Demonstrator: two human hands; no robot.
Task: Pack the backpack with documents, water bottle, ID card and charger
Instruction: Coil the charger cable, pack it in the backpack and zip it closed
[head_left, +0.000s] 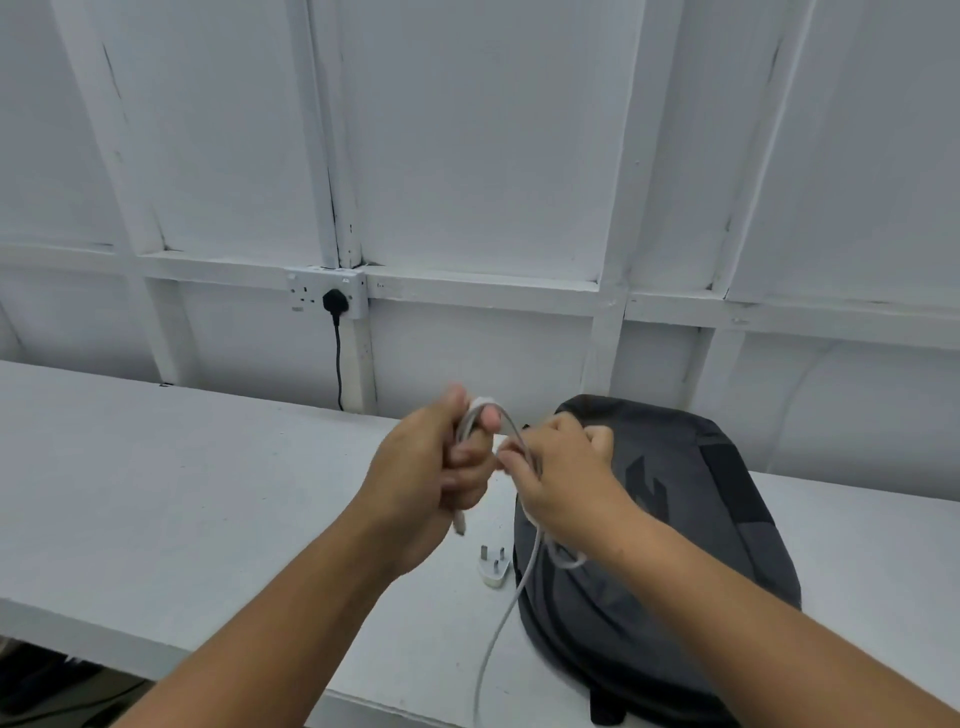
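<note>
From my remote seat I see both bare forearms reaching forward from the bottom of the view and meeting above the white tabletop (156, 493), wrists angled in toward each other. The left hand (431, 467) is raised with its back toward me, its fingers (467, 457) curled tight round a small coil of thin white charger cable (477, 408), the thumb up beside the loops and a short cable end poking out below the palm. The right hand (561, 483) sits just beside it, knuckles up, its fingers (511, 460) pinching the same cable where a loop arcs across from the left hand; I cannot tell how its far fingertips lie. From under the right palm the cable hangs slack and runs down past the near tabletop edge. A white three-pin charger plug (493, 569) lies on the tabletop below the hands, prongs up, just beside the dark grey fabric backpack (691, 545), which lies flat under the right forearm. On the white panelled wall (493, 156) behind, a black plug (335, 301) sits in a white double wall socket (306, 291)
</note>
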